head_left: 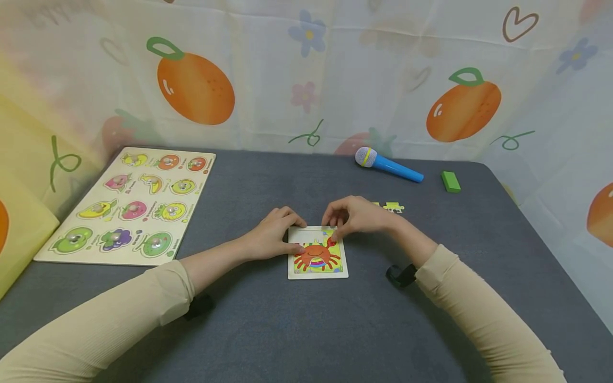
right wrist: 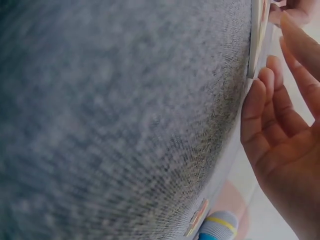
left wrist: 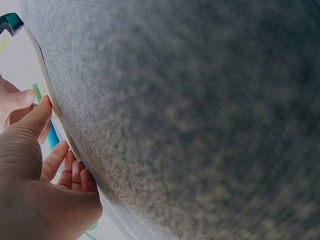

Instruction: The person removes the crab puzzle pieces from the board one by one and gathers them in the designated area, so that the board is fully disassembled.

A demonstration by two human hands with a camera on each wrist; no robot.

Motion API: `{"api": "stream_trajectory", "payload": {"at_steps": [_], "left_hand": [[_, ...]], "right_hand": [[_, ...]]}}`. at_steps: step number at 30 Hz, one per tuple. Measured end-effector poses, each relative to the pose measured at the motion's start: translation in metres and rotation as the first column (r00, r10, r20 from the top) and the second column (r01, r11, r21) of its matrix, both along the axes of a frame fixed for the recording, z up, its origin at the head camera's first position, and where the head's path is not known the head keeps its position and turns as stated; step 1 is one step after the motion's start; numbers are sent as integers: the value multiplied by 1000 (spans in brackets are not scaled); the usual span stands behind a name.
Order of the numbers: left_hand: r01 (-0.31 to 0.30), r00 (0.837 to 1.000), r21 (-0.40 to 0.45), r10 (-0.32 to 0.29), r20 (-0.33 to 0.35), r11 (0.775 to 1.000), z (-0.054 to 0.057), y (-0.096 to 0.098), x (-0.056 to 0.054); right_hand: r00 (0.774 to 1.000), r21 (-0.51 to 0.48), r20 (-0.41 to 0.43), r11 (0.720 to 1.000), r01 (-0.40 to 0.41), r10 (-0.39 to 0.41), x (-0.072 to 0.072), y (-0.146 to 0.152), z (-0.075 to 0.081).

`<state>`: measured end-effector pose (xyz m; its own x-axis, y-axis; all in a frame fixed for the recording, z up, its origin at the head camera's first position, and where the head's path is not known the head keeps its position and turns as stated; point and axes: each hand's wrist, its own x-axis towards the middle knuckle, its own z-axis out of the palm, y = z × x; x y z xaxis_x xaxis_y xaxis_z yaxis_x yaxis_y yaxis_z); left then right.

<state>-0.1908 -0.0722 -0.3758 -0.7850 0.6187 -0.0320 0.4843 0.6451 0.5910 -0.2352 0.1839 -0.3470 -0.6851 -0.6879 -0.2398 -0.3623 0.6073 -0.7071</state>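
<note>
A small crab jigsaw puzzle (head_left: 317, 275) in a pale frame lies on the table, with a bare pale patch along the upper left of its picture. My left hand (head_left: 274, 234) holds it at the left, thumb over the picture and fingers at the top left corner; its thumb and fingertips (left wrist: 61, 148) show along the board edge in the left wrist view. At the upper right corner is my right hand (head_left: 359, 215). Its thumb touches the picture by the red claw while the bent fingers (right wrist: 255, 102) stay beside the frame, with nothing visible between them.
Loose yellow puzzle pieces (head_left: 394, 207) lie beyond the right wrist, partly hidden. Further back are a blue toy microphone (head_left: 395, 168) and a green block (head_left: 450, 182). A large fruit peg board (head_left: 139, 229) covers the left of the table. Behind hangs a printed curtain (head_left: 268, 69).
</note>
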Motion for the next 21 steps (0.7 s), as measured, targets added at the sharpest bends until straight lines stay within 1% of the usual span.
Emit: {"api": "stream_trajectory", "payload": {"at_steps": [8,14,21], "left_hand": [[3,1000,-7,-3,2,1000,1,0,0],[0,1000,-7,0,10,1000,2,-1,1],[2,1000,-10,-2,5,1000,0,0,0]], "right_hand": [[1000,24,-6,999,-24,24,2,-1,-2],[998,34,-25,998,-59,60,3,-2,-3],[997,47,-24,996,-77,78,2,-2,-3]]}}
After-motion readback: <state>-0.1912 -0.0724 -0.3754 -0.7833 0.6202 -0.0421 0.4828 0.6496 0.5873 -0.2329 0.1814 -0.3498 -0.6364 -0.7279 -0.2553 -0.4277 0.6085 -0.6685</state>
